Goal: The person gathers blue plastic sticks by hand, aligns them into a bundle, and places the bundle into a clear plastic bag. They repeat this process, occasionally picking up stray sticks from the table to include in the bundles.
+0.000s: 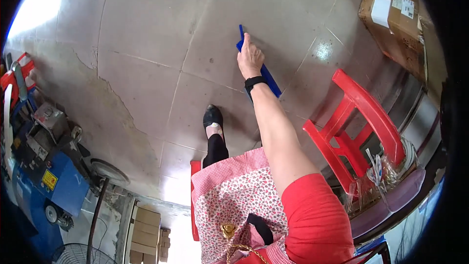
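Observation:
My right hand (250,60) reaches out over the tiled floor, with a black watch or band (254,82) on the wrist and a red sleeve (316,210) on the upper arm. Its fingers are closed around a long, narrow blue object (270,81). One thin end sticks out past the thumb, and a wider part shows beyond the wrist; the hand and forearm cover the rest, so its kind is unclear. My left hand is out of view. Below the arm is a pink patterned apron (234,186), with one black shoe (213,116) on the floor ahead of it.
To the right stands a red plastic chair (369,117), beside clear-wrapped goods. A cardboard box (395,22) sits at the far right. Blue machinery (61,181) fills the left side, near a fan (80,254). The grey tiled floor (141,19) has a patched, cracked strip at left.

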The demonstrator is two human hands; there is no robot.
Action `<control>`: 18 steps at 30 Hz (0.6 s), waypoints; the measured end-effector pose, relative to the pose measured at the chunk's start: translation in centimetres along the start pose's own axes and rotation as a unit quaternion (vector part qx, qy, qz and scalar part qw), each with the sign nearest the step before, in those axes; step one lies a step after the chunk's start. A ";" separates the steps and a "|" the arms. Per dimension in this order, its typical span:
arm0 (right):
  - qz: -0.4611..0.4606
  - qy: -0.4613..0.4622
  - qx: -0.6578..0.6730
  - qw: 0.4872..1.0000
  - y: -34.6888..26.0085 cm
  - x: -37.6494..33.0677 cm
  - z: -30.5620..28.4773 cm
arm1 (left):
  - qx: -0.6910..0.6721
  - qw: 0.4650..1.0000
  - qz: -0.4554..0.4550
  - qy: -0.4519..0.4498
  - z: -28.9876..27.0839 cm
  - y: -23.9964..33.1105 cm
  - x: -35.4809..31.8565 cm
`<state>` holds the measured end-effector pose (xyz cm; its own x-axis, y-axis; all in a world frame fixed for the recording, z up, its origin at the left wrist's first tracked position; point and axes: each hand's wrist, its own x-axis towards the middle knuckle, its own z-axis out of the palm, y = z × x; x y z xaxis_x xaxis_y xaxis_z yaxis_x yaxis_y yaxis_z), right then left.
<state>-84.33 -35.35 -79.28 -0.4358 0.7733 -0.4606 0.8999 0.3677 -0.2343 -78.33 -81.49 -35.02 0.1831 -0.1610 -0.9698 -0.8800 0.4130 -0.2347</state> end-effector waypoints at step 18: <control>-0.137 -0.066 0.460 0.875 -0.7 -35.1 -45.3 | 0.230 0.932 0.157 -0.230 13.1 10.0 -15.0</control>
<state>-69.13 -39.32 -24.19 -0.6862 0.6328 -0.3587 0.3969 -0.0874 -0.9137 -84.17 -63.16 -23.66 0.2108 0.3902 -0.8963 -0.6594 0.7336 0.1643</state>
